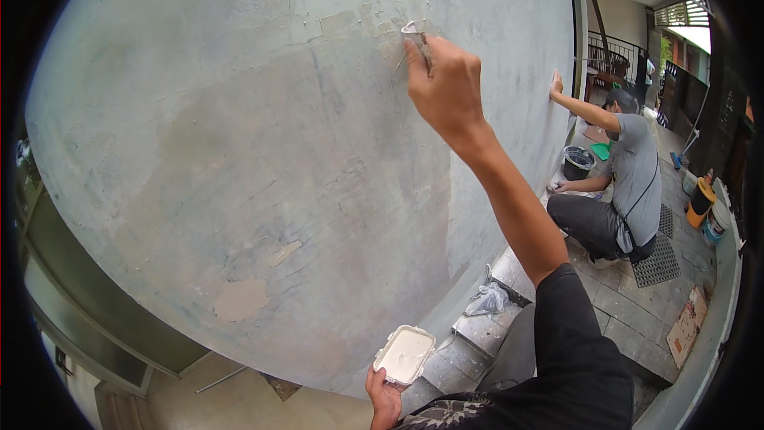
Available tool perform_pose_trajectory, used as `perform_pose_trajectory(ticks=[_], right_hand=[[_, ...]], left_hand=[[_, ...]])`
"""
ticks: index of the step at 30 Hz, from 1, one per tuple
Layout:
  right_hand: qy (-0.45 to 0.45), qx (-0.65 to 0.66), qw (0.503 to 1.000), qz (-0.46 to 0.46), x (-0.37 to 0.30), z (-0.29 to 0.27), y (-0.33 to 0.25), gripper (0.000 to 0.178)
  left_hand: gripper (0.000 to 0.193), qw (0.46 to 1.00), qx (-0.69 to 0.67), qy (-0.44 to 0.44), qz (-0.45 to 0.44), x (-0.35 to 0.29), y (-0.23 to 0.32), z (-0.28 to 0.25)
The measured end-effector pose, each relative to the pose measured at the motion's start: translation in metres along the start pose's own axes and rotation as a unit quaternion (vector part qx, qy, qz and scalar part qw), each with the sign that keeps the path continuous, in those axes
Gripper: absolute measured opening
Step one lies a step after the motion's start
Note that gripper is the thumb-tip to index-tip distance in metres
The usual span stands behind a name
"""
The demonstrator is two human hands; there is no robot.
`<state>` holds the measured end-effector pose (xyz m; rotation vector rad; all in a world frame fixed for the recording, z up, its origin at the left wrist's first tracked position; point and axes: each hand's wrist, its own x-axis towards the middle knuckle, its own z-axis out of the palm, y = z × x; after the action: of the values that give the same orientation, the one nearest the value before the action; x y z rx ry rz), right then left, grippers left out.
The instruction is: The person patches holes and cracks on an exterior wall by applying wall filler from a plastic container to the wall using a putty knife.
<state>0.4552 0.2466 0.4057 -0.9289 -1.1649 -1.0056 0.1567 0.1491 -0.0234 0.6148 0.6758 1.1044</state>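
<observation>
My right arm stretches up to a large, patchy grey-green wall [263,135]. My right hand [450,84] is closed around a small putty knife [421,46], whose blade is at the wall and carries a bit of white paste at its edge. Its handle is mostly hidden by my fingers. Low in front of me, my left hand [383,398] grips a white rectangular tub [390,341] from the side, thumb on the rim. Smooth off-white putty [406,354] fills much of it. Raised smears and a pale bare patch [240,299] mark the wall.
At right, a co-worker [633,163] crouches by the wall, one hand against it, near a black bucket [578,162]. Grey steps with a plastic bag [487,300] lie below my arm. An orange container [700,202] and a perforated mat [658,261] are farther right.
</observation>
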Motion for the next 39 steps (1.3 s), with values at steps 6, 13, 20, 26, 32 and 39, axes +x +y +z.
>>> perform_pose_trajectory(ticks=[6, 13, 20, 26, 32, 39], right_hand=[[0.018, 0.013, 0.998, 0.059, 0.008, -0.04, -0.012, 0.017], [-0.045, 0.035, 0.983, -0.177, -0.045, 0.004, 0.028, 0.032], [-0.155, 0.033, 0.974, -0.163, -0.082, -0.06, 0.042, 0.032], [-0.026, -0.005, 0.968, -0.248, 0.001, -0.043, 0.045, 0.027], [-0.115, 0.025, 0.969, -0.216, -0.029, -0.012, 0.048, 0.033], [-0.207, 0.02, 0.965, -0.161, -0.031, -0.069, 0.041, 0.023]], left_hand=[[0.056, 0.999, 0.034, -0.004, -0.001, 0.001, 0.0, 0.001], [0.054, 1.0, -0.004, 0.013, 0.001, 0.002, -0.001, -0.002], [0.054, 1.0, -0.004, 0.018, 0.005, -0.003, 0.0, -0.008], [0.054, 1.0, 0.02, 0.007, -0.006, -0.001, -0.001, -0.006], [0.056, 1.0, 0.017, 0.002, 0.007, -0.008, -0.002, -0.001], [0.055, 1.0, 0.0, 0.017, 0.005, -0.009, -0.001, -0.008]])
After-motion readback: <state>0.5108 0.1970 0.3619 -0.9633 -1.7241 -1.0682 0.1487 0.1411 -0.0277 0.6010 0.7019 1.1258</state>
